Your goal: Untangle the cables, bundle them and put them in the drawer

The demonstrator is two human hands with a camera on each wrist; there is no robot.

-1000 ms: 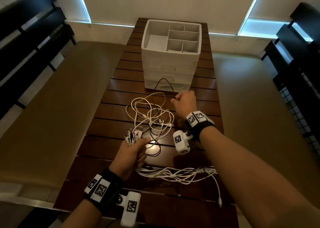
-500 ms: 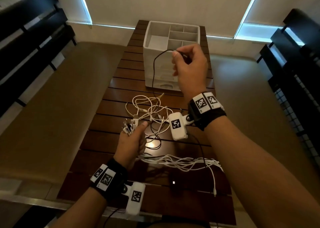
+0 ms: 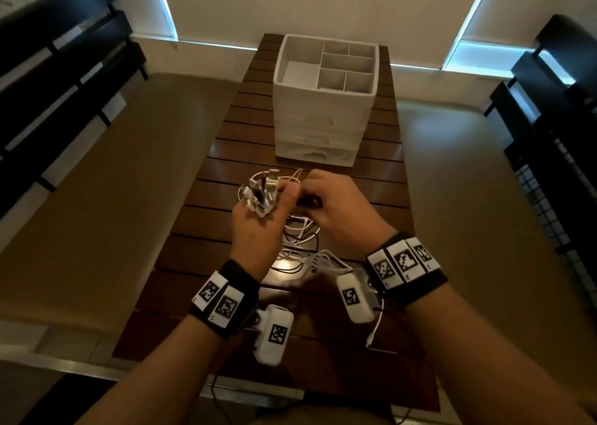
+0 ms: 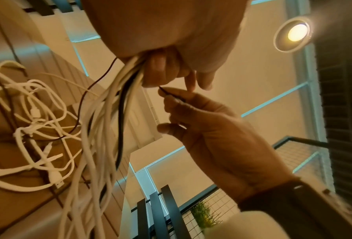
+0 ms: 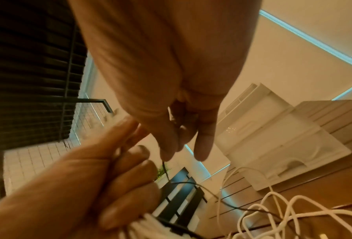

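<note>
My left hand is raised over the table and grips a bunch of cable ends, whose white and dark plugs stick up above the fist. From it the white cables hang down in a sheaf to a loose tangle on the table. Close beside it, my right hand pinches the end of a thin black cable between thumb and fingertips. That black cable trails down into the tangle. The white drawer unit stands farther back, its drawers closed.
The slatted wooden table is narrow, with tan cushioned benches on both sides. A white plug hangs near the front right edge. Dark shelving stands left and right. The unit's top tray has several empty compartments.
My right hand has come down from in front of the drawer unit to my left hand, bringing the black cable end. My left hand has lifted the bunch of plugs up and away from me.
</note>
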